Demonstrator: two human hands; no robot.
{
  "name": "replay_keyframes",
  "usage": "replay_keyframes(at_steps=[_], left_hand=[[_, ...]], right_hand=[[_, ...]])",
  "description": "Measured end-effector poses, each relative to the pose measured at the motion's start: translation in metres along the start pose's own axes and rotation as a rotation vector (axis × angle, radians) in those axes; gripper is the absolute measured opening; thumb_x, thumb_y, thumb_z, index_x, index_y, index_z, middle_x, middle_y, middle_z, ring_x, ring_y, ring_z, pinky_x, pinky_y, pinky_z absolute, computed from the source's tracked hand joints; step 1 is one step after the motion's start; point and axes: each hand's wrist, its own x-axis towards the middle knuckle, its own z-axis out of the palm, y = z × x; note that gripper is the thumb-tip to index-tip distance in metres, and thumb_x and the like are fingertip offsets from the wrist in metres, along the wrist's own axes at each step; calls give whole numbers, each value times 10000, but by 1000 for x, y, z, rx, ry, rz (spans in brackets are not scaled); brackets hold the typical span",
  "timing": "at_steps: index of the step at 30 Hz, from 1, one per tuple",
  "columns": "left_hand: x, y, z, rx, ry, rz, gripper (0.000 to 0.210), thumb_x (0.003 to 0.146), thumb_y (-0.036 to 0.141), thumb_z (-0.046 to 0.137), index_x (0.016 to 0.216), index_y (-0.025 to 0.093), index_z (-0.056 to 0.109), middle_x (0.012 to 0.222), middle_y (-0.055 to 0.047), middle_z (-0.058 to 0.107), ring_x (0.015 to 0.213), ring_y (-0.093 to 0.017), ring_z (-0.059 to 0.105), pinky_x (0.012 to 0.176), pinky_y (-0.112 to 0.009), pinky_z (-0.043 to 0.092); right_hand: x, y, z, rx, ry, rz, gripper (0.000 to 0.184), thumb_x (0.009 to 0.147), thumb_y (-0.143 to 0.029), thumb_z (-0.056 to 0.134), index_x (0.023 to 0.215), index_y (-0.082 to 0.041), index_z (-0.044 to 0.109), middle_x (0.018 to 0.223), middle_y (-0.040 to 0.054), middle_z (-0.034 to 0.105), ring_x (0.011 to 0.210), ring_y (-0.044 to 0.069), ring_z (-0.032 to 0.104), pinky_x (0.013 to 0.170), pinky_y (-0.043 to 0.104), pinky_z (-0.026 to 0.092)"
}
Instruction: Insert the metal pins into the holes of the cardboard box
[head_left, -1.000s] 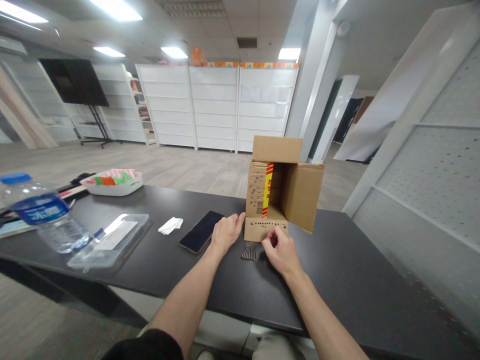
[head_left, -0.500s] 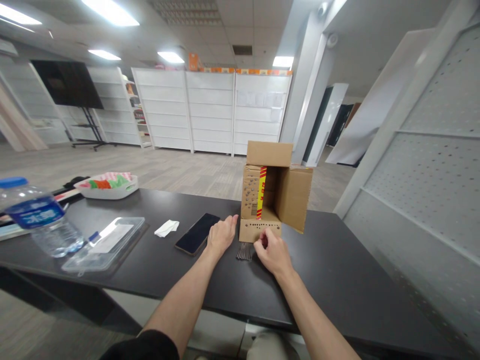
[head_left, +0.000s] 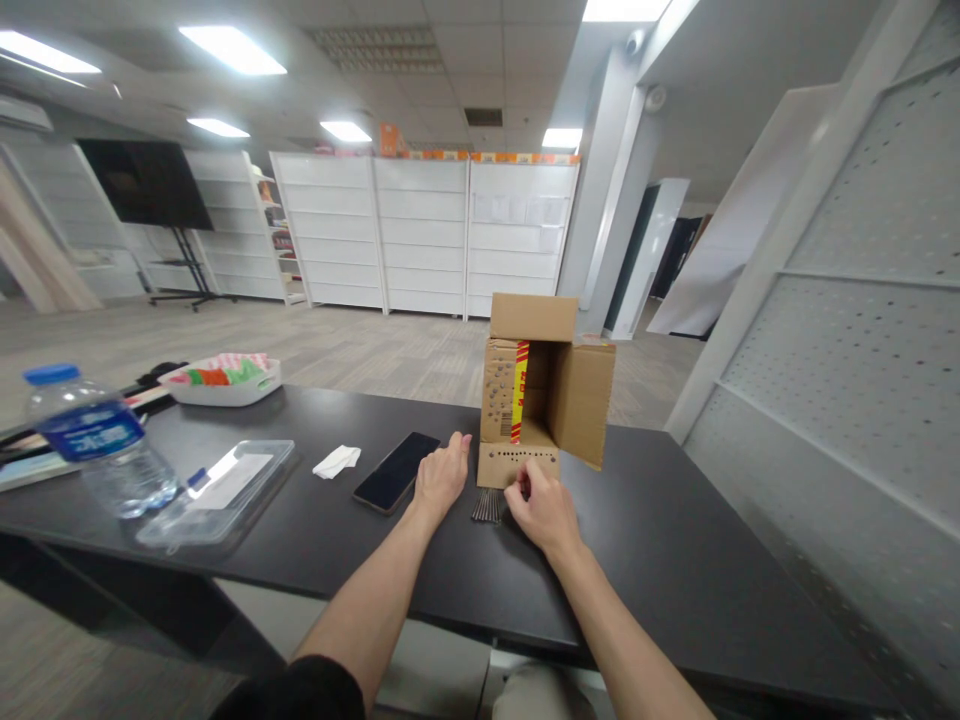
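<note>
An open cardboard box stands on its side on the black table, its opening facing me. Its lower front flap has a row of small holes, with a round metal head near each end. Just in front of that flap lies a fanned bundle of thin metal nails or screws. My right hand is closed in a pinch at the flap's right end, beside the bundle; anything between the fingertips is hidden. My left hand rests as a loose fist between the box and a dark phone, with nothing visible in it.
Left of the phone lie a crumpled white tissue and a clear plastic case. A water bottle with a blue cap and a white basket of colourful items stand farther left. A perforated panel rises on the right.
The whole view has shifted slightly as my head moved. Both hands keep nearly the same pose and place beside the box; the bundle lies where it was.
</note>
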Motion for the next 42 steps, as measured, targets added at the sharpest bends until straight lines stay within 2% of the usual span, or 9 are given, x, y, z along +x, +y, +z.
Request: replay_keyframes(at_steps=[7,13,17,21,26,29,33,42], left_hand=[[-6,1,-3,8,16,-24,448,982,388,85,1077,179,469,846,-134,705,818,-261,695,695,-319,476],[-12,0,-5,-82,14,-32,354,989,307,137,1126,186,439,833,-113,703,806,-247,693,690,-307,455],[-14,-3,-6,-186,46,-11,302,971,196,202,1183,207,416,1000,-104,674,905,-213,665,725,-288,438],[-14,-5,-5,-230,106,33,277,932,145,270,1120,209,462,1152,-85,581,926,-171,626,744,-259,425],[-12,-9,-4,-149,139,131,284,850,53,313,933,211,534,955,-48,611,895,-167,582,811,-264,387],[-12,-10,-5,-103,83,134,280,840,61,328,850,225,554,872,-29,635,858,-166,579,761,-263,371],[-13,-8,-9,-90,-4,68,275,863,114,341,850,245,583,891,-17,665,848,-158,590,706,-252,353],[-12,-7,-12,-114,-26,74,281,875,137,335,869,257,589,899,-19,681,834,-169,615,676,-257,352]], right_hand=[[0,1,2,10,5,-2,25,769,-214,466,755,-218,446,653,-26,545,577,137,497,547,237,271],[-1,2,1,15,6,-17,9,767,-210,469,766,-217,463,656,-20,559,590,141,512,539,237,267],[-1,1,1,16,3,-10,23,767,-208,472,760,-221,454,659,-22,560,597,144,514,543,238,269],[-1,1,2,20,1,-17,25,771,-211,468,762,-221,448,660,-20,552,593,145,510,547,242,275],[-1,1,2,2,-9,-16,44,772,-214,467,756,-222,427,670,-22,550,591,145,509,552,242,274],[-1,0,2,-4,-7,-21,38,773,-212,466,759,-221,432,670,-21,551,592,144,507,551,242,273],[-1,-1,2,-3,-1,-33,22,764,-202,466,766,-219,452,670,-16,560,595,145,512,551,240,284],[-2,-3,5,34,3,-114,37,771,-181,458,766,-215,472,702,-2,573,640,155,534,612,246,353]])
